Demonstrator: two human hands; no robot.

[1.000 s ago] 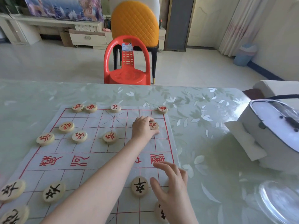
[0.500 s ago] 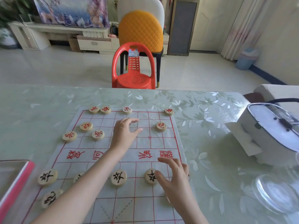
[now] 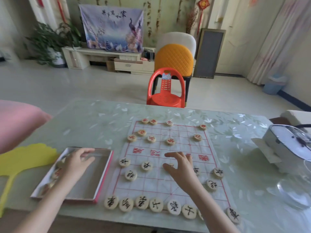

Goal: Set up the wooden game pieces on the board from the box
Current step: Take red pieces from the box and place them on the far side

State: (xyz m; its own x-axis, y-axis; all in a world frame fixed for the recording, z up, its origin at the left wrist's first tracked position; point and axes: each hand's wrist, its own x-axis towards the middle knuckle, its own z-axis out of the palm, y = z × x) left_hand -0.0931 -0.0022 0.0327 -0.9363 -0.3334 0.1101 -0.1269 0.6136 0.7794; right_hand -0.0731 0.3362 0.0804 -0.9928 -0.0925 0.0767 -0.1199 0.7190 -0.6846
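A white cloth board [image 3: 181, 145] with red lines lies on the green table. Red-lettered wooden pieces [image 3: 170, 141] stand on its far half. Black-lettered pieces [image 3: 146, 166] stand on the near half, several in a row [image 3: 142, 202] along the near edge. A shallow pink-edged box [image 3: 104, 174] sits left of the board with a few pieces [image 3: 55, 174] along its left side. My left hand [image 3: 75, 165] reaches into the box, fingers loosely bent, nothing visibly held. My right hand [image 3: 182, 167] hovers with fingers spread over the board's near half, a piece [image 3: 171, 165] partly hidden under it.
A yellow fan-shaped sheet [image 3: 25, 158] and a pink object [image 3: 16, 121] lie left of the box. A white appliance [image 3: 289, 145] and a clear glass lid [image 3: 294, 192] occupy the table's right side. A red plastic chair [image 3: 166, 91] stands beyond the far edge.
My left hand has pulled back from the board's far right and now sits in the box at the left. The view has lifted and swung left. My right hand stays over the near half.
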